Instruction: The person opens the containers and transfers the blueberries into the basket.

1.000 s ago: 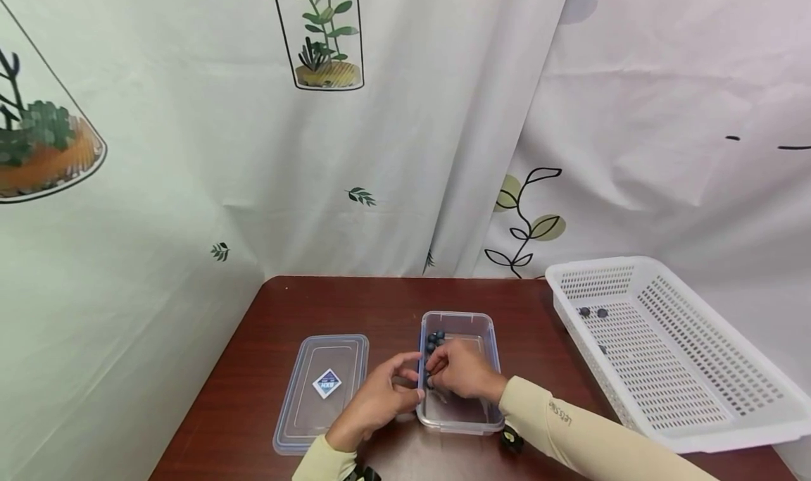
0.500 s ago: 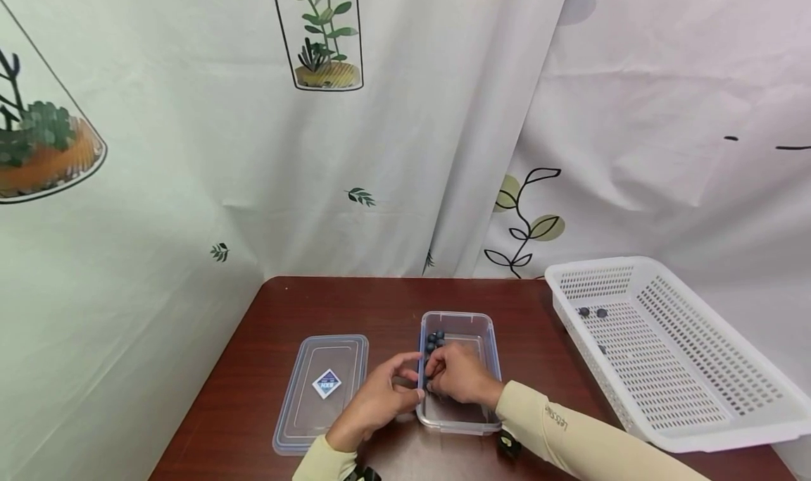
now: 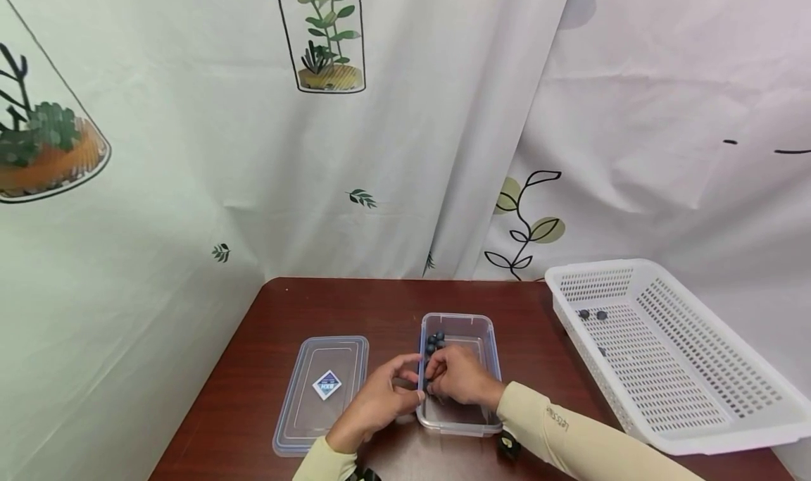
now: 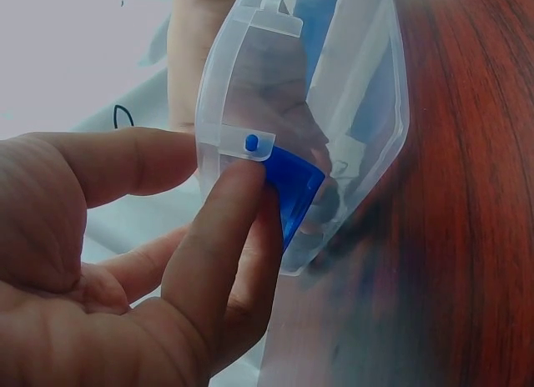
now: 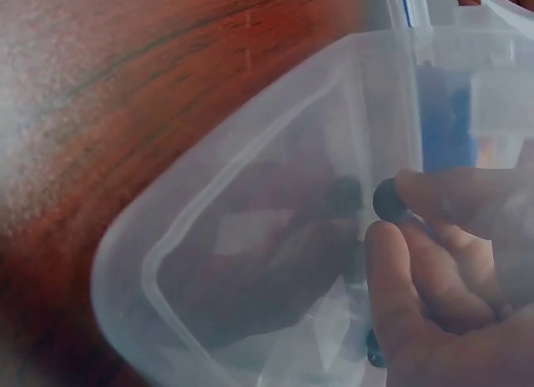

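Cream sleeves (image 3: 595,449), dark lettering (image 3: 557,418) on one

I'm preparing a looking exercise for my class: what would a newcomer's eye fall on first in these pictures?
Probably the large white basket on the right of the table, with a few dark balls on its floor. Then the clear box mid-table, where the left hand touches its left side and the fingers of the right hand pinch another dark ball inside. Behind, plant drawings stand out on the pale cloth.
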{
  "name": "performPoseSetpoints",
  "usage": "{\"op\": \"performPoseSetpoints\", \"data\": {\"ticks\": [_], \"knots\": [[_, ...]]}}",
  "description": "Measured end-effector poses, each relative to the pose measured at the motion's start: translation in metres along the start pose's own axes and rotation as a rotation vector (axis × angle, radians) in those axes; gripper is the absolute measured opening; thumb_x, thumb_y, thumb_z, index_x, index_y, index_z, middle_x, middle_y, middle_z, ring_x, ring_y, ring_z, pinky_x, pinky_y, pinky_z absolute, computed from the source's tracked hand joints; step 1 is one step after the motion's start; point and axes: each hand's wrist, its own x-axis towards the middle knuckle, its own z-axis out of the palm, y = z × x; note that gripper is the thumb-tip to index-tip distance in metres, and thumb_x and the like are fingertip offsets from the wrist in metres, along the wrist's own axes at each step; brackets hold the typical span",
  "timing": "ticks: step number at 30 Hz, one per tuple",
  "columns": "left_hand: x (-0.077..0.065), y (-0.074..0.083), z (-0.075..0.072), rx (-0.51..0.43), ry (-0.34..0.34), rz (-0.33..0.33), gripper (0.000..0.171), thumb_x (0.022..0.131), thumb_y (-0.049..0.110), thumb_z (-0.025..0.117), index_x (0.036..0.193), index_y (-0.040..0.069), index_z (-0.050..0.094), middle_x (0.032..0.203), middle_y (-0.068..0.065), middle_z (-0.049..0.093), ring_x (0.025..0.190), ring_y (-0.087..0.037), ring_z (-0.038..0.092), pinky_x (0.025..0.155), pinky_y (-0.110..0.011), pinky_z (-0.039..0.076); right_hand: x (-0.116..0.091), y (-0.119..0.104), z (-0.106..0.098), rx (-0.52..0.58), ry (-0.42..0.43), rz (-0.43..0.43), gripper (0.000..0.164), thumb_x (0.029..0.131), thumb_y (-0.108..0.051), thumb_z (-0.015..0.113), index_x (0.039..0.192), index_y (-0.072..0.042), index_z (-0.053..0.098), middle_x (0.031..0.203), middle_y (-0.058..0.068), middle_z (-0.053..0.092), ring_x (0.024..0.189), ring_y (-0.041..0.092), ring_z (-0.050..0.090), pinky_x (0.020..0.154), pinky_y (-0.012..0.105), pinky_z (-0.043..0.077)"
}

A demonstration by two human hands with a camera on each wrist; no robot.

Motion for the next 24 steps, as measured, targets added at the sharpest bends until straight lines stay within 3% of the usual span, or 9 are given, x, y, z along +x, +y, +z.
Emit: {"op": "performPoseSetpoints", "data": {"ticks": [5,12,17,24], "knots": [[0.001,-0.001,0.001,0.003,-0.001,-0.004,0.068,0.087,0.001,0.076,0.151,0.003,0.053,0.118,-0.019,0.063,0.088,-0.018,0.069,0.073,-0.028,0.058,0.0,-0.003,-0.014,0.047,0.018,0.031,0.015,0.076,0.006,0.08,0.086,-0.006,0.077,0.08,0.004,0.076,0.069,0.002,0.064,0.061,0.021,0.053],[0.002,-0.001,0.001,-0.003,0.005,-0.004,0.068,0.087,-0.001,0.075,0.151,0.002,0.052,0.117,-0.019,0.063,0.092,-0.019,0.069,0.076,-0.032,0.06,0.001,-0.006,-0.045,0.055,0.063,0.084,0.013,0.082,0.001,0.083,0.093,-0.004,0.08,0.085,0.0,0.078,0.076,0.007,0.07,0.066,0.025,0.058],[0.002,0.0,0.001,0.014,0.009,0.001,0.068,0.088,0.0,0.076,0.151,0.003,0.053,0.117,-0.018,0.063,0.092,-0.019,0.069,0.075,-0.033,0.06,0.0,-0.007,-0.068,0.048,0.146,0.16,0.013,0.083,-0.005,0.086,0.095,-0.008,0.081,0.087,-0.003,0.079,0.079,0.008,0.072,0.068,0.027,0.059],[0.0,0.001,0.001,0.004,0.011,0.001,0.068,0.087,-0.001,0.076,0.151,0.002,0.053,0.117,-0.02,0.063,0.091,-0.019,0.068,0.075,-0.032,0.06,-0.009,-0.006,-0.113,0.083,0.254,0.196,0.016,0.083,-0.008,0.086,0.097,-0.005,0.08,0.09,0.005,0.081,0.08,0.011,0.074,0.069,0.026,0.058]]}}
